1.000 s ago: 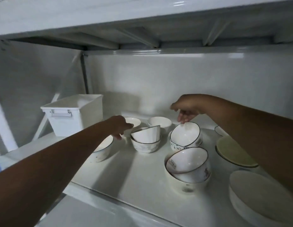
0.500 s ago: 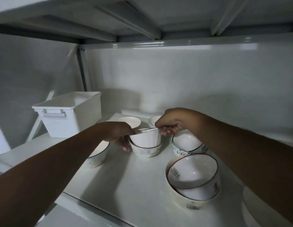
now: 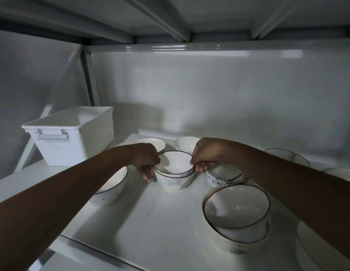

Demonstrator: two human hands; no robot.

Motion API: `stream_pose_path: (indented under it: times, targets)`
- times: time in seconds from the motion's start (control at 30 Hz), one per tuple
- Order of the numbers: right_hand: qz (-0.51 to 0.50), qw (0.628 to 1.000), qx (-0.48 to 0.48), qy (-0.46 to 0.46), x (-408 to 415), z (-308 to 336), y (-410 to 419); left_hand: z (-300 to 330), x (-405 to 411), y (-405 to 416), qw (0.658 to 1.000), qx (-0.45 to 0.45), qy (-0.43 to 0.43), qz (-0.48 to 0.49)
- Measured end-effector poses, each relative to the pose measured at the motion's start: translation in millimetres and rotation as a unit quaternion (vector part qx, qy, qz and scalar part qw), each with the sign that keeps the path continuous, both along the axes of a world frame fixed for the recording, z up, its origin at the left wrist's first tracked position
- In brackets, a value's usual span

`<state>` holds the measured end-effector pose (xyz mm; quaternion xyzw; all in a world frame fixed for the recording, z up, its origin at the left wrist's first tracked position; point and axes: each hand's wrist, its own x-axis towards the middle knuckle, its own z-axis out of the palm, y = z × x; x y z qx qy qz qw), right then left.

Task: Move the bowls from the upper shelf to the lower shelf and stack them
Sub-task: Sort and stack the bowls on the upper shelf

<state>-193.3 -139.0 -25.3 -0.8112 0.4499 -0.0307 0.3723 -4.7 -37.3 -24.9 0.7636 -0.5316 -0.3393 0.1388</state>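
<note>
Two white bowls with dark rims (image 3: pixel 174 173) sit nested upright in the middle of the white shelf (image 3: pixel 162 218). My left hand (image 3: pixel 145 160) pinches the upper bowl's rim on its left side. My right hand (image 3: pixel 206 155) pinches the same rim on its right side. A nested pair of larger bowls (image 3: pixel 237 216) stands at the front right. Behind my right hand another nested pair with a dark flower pattern (image 3: pixel 223 178) shows partly. A single bowl (image 3: pixel 111 189) lies under my left forearm.
A lidded white plastic box (image 3: pixel 70 135) stands at the back left. A shallow dish (image 3: pixel 154 143) and a small bowl (image 3: pixel 185 143) sit near the back wall. More bowls and plates (image 3: pixel 287 155) lie at the right edge. The shelf above hangs low overhead.
The upper bowl, tilted on its side before, now sits level inside the lower one. My right hand came over from the right-hand bowls and both hands took its rim.
</note>
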Motion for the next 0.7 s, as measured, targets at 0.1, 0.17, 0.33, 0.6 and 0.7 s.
stream_pose_path:
  times: [0.1,0.17,0.33,0.6,0.7]
  targets:
    - [0.022,0.999,0.006,0.025,0.7,1.7,1.0,-0.1,-3.8,0.1,1.0,-0.015,-0.02,0.007]
    - [0.033,0.998,-0.009,0.045,0.9,6.2,3.5,-0.9,-5.9,0.3,0.999,-0.025,-0.036,0.009]
    - [-0.005,0.996,-0.091,0.019,-16.4,37.6,-1.9,3.3,-5.1,3.6,0.975,-0.147,-0.169,0.006]
    - [-0.095,0.956,-0.242,0.134,-80.3,63.3,-15.8,9.3,-53.1,-27.5,0.924,-0.306,-0.211,-0.088]
    - [-0.103,0.959,-0.215,0.156,-92.0,57.7,-12.0,-0.4,-77.7,-48.5,0.926,-0.311,-0.185,-0.103]
